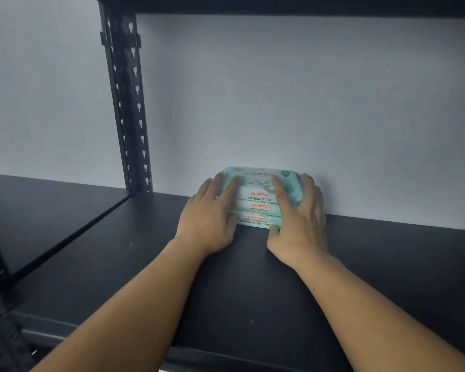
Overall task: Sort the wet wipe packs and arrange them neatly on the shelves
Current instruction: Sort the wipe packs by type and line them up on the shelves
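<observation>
Wipe stack gripped between left hand, right hand.

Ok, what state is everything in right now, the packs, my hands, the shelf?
Stack of wipe packs: three piled flat, labels facing front, back against the wall.
Left hand: holds the stack's left end, fingers on top, thumb at front.
Right hand: holds the stack's right end, fingers on top, thumb at front.
Shelf: carries the stack at its back edge.
</observation>
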`<state>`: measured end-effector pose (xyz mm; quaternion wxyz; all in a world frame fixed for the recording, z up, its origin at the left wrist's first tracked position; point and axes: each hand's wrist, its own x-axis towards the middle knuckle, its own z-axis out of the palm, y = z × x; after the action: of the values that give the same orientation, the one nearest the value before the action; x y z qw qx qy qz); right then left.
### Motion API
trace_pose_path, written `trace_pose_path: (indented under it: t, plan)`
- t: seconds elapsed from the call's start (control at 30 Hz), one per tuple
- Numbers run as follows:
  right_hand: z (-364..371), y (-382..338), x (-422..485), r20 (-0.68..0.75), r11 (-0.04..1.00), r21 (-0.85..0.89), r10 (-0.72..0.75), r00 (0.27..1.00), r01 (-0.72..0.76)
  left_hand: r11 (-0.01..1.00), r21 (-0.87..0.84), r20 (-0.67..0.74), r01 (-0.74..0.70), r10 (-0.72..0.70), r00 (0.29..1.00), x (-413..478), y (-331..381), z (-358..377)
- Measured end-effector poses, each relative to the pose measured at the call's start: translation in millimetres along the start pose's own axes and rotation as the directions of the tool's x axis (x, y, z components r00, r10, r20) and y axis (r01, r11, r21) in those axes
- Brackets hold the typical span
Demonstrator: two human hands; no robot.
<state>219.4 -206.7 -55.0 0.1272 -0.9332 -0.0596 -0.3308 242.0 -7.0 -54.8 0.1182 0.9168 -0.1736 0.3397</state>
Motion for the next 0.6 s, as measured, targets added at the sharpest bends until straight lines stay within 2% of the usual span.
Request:
trace_pose_path:
  t: [0.13, 0.27, 0.4, 0.53, 0.6]
  plan:
    - [-24.9, -8.9, -18.0, -0.035, 0.999, -0.036, -0.003, 0.999, 0.001, 0.999, -0.029, 0.005, 0.044, -0.044, 0.999, -16.6, 9.4, -21.2]
    - [-56.9, -20.7, -52.8, 0.064, 0.994, 0.105, 0.003, 0.998, -0.01, 0.996, -0.082, 0.022, 0.027, -0.025, 0.999, -46.7, 25.8, -57.8]
    - [-91.1, -36.2, -107.8, 0.078, 0.967, 0.252, -0.067, 0.995, 0.045, 0.989, -0.131, -0.03, -0.063, 0.06, 0.998, -107.1, 57.4, -99.6]
    - [-115.3, -55.7, -185.7, -0.143, 0.914, 0.366, -0.127, 0.982, 0.172, 0.975, -0.212, -0.129, -0.066, 0.04, 0.991, -183.5, 88.7, -138.6]
    - [-122.4, -64.6, -226.9, -0.183, 0.884, 0.41, -0.161, 0.97, 0.224, 0.96, -0.275, -0.15, -0.049, 0.008, 0.989, -225.6, 96.4, -150.7]
